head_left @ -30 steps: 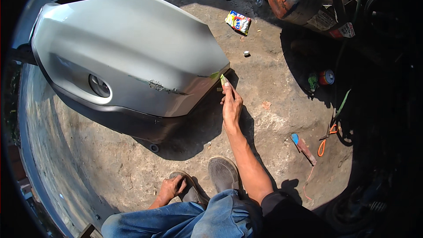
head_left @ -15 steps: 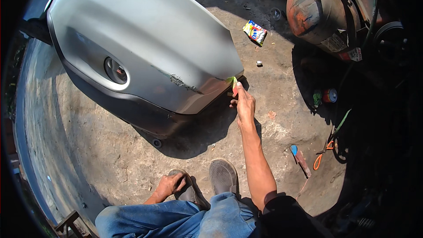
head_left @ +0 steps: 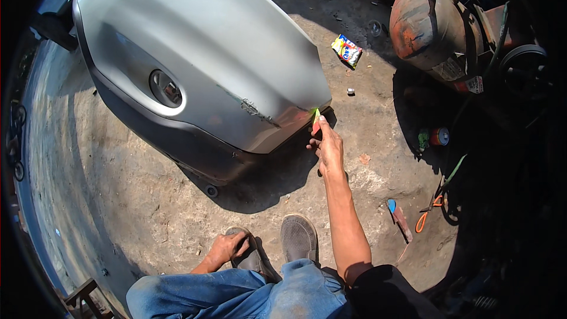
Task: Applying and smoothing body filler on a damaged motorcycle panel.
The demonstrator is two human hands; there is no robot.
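Note:
A silver car bumper point(head_left: 207, 41) with a dark lower edge and a round fog lamp point(head_left: 166, 88) lies on the ground ahead of me. Rough scraped marks point(head_left: 250, 107) run across its face toward the right corner. My right hand point(head_left: 331, 147) pinches a small red spreader point(head_left: 316, 124) with yellow-green putty at its tip, which touches the bumper's right corner. Down at my left shoe point(head_left: 251, 260), my left hand point(head_left: 228, 250) rests with curled fingers; whatever they may hold is hidden.
At the upper right stands a rusty compressor tank point(head_left: 419, 23) with a gauge. A bright packet point(head_left: 346, 51) and a small white piece point(head_left: 351, 91) lie beyond the bumper. To the right are a can point(head_left: 439, 136), a blue-tipped scraper point(head_left: 400, 220) and an orange-handled tool point(head_left: 421, 222).
The view has shifted slightly, moving the bumper and tank a little right and down in the picture. My right hand keeps the spreader at the bumper's corner; my left hand stays on the shoe.

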